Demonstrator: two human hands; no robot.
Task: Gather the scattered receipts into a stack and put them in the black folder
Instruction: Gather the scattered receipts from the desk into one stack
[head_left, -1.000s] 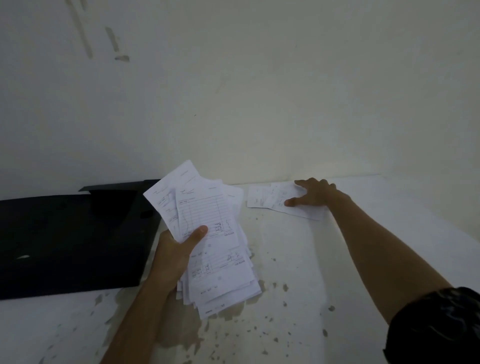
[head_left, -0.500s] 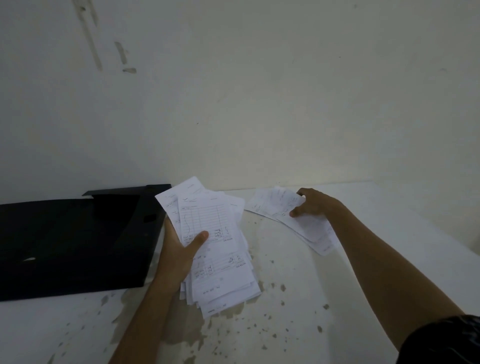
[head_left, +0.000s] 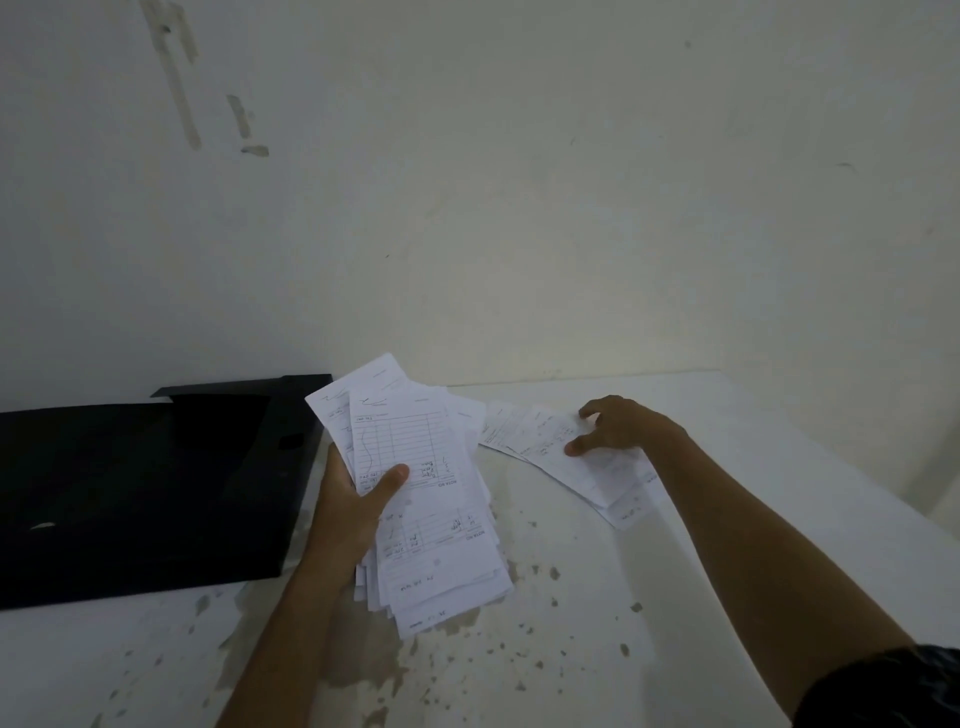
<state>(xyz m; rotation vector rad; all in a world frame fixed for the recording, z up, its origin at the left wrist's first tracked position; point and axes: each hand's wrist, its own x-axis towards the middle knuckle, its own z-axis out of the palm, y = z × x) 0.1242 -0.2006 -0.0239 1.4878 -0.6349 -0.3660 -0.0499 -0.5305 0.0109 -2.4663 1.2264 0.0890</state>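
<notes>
A white counter (head_left: 597, 649), speckled with grey-brown chipped patches, fills the lower part of the view. Nearest, the left forearm reaches up from the bottom edge. The left hand (head_left: 348, 512) grips a loose, fanned stack of receipts (head_left: 421, 499), thumb pressed across the front sheet and fingers behind. The stack is held tilted above the counter, with its lower sheets slipping out unevenly below the hand. The top sheet shows a printed grid with handwriting.

Directly left of that hand, a black folder (head_left: 140, 493) lies flat on the counter, open, with an inner flap toward its far edge.

To the right and a little farther off, the right arm stretches out from a dark sleeve (head_left: 883, 686). The right hand (head_left: 621, 428) rests with spread fingers on a few loose receipts (head_left: 566, 457) lying overlapped on the counter; whether it is gripping them or only pressing on them cannot be told.

Beyond everything, a plain pale wall (head_left: 519, 182) rises, with a few scuff marks at upper left.
</notes>
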